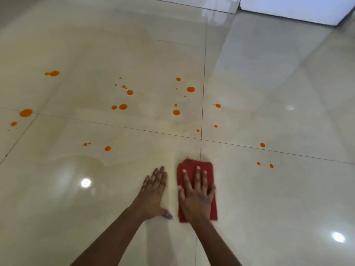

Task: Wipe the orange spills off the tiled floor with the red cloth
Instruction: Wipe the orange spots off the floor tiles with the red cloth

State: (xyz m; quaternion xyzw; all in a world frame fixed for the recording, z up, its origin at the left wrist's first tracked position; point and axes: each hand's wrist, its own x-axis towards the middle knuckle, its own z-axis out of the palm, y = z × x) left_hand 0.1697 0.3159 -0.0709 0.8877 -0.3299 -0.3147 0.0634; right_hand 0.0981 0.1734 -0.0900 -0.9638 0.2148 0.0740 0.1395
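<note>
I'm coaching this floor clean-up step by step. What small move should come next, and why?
Probably slide the red cloth forward under the right hand, toward the nearest orange drops beyond the tile joint. The hand lies flat on it, and no spill is under it yet.

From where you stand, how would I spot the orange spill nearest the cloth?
Start at the red cloth under the right hand. Follow the grout line from its top edge to the crossing of four tiles. Just left and beyond sits one small lone orange drop, smaller than the round blot further on.
</note>
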